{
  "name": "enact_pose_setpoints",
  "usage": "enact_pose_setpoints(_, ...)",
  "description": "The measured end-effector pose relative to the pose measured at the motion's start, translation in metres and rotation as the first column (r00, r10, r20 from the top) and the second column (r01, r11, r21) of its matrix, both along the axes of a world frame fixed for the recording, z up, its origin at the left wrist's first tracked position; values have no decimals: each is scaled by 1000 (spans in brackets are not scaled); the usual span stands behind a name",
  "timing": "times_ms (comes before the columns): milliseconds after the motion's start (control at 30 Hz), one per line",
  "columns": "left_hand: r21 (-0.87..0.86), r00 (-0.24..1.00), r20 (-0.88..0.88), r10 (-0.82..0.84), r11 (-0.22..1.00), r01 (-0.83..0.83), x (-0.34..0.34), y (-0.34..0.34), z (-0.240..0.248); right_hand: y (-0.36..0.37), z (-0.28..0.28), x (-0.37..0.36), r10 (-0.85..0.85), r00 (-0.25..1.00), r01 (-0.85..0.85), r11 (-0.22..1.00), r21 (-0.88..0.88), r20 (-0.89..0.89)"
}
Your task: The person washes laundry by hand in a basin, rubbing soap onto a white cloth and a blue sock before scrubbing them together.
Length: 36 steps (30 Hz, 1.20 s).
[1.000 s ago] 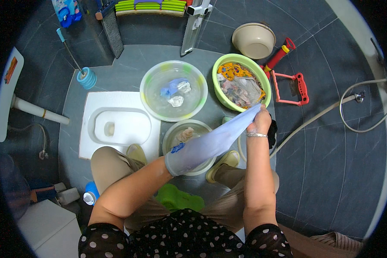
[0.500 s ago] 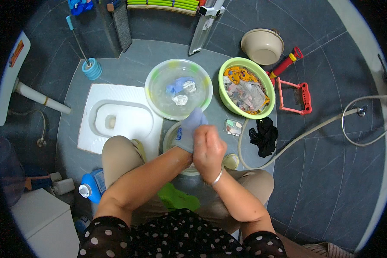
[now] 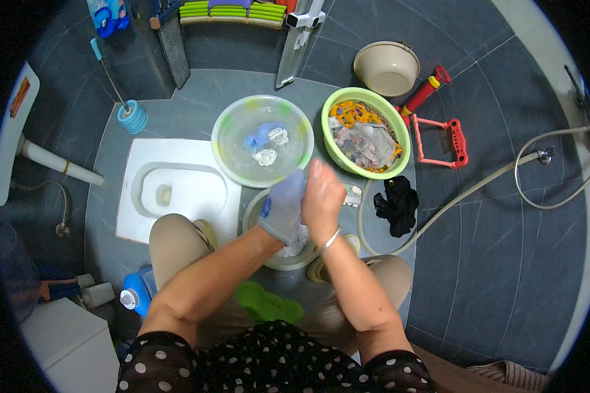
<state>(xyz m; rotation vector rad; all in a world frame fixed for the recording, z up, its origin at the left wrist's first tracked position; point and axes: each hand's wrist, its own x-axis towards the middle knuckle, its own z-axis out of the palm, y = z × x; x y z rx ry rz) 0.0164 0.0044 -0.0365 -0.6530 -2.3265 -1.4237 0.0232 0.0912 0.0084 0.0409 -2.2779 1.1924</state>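
My left hand (image 3: 284,204) is covered to the wrist by a pale blue-grey, sock-like piece of cloth (image 3: 275,219) with a darker blue mark; its fingers are hidden. Pressed against the cloth's right side is my right hand (image 3: 323,196), curled like a fist and a little blurred. Whatever it may hold does not show. Both hands are over a round basin (image 3: 288,263) on the floor, where some whitish cloth (image 3: 297,243) lies. Just beyond stands a larger translucent basin (image 3: 223,154) with water, a blue cloth (image 3: 259,139) and white cloths (image 3: 265,157).
A green basin (image 3: 329,147) of mixed clothes stands right, near a black plastic bag (image 3: 398,206) and a hose (image 3: 452,223). The squat toilet (image 3: 134,216) is left. A blue bottle (image 3: 136,293) is by my left leg, a beige basin (image 3: 390,69) against the wall.
My right hand has slid forward along the cloth, away from my left wrist toward the fingertip end. The view has shifted slightly, and whitish cloth now shows in the near basin.
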Motion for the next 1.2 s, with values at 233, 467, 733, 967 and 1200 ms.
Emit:
enact_pose_setpoints(233, 914, 524, 388, -758, 388, -117, -23, -16, -40, -38, 5, 34, 38, 999, -38, 999, 1, 17)
enact_pose_setpoints(467, -12, 988, 155, -23, 1000, 25, -8, -2, -9, -8, 14, -12, -92, 979, 124, 976, -178, 181)
enact_pose_setpoints(733, -16, 972, 223, -71, 997, 76, 3, -11, 8, -8, 7, -13, -21, 971, 64, 983, -174, 239)
enact_pose_setpoints(967, 725, 597, 600, -533, 677, -124, -18, -20, -21, -31, 18, 28, 252, 967, -255, 965, 64, 41)
enact_pose_setpoints(1200, 954, 337, 271, -902, 206, -218, -29, -24, -18, -4, 36, 27, 542, 817, -575, 793, 202, 198)
